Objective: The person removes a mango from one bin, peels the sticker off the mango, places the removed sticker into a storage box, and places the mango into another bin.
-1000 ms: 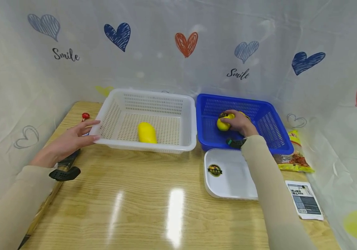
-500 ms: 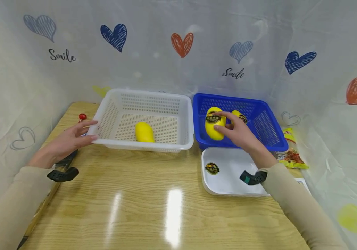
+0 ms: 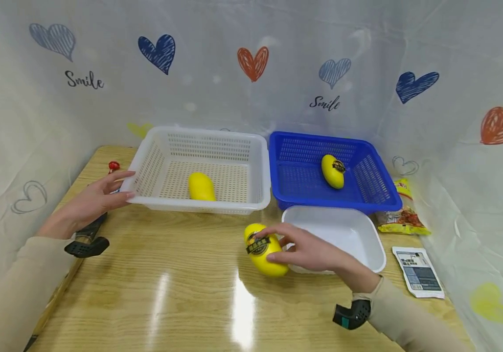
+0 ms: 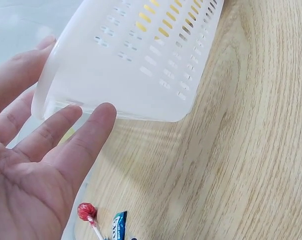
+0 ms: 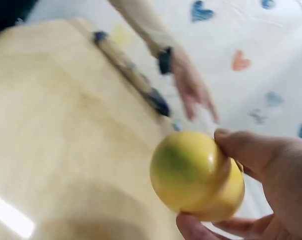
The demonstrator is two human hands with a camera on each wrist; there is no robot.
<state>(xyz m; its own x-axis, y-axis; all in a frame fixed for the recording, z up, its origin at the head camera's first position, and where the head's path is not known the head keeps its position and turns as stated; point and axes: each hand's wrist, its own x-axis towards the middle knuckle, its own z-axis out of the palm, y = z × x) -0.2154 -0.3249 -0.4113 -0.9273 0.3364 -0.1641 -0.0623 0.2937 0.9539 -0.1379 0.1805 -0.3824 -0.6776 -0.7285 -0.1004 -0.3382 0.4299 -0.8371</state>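
Mango (image 3: 263, 249) in right hand (image 3: 310, 249), long axis tilted toward camera.

Your left hand (image 3: 95, 200) lies extended forward — fingers straight, palm turned inward, arm in a beige sleeve. Your right hand (image 3: 310, 249) reaches across to the left — fingers and thumb curled in a grip, forearm angled in from lower right.

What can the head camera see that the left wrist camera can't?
Only the head view shows the blue basket with a mango in it, the white tray, and the right hand gripping a labelled mango above the table. Only the left wrist view shows the underside of the left hand, fingers straight. Both show the white basket, that hand touching its corner, and the red lollipop.
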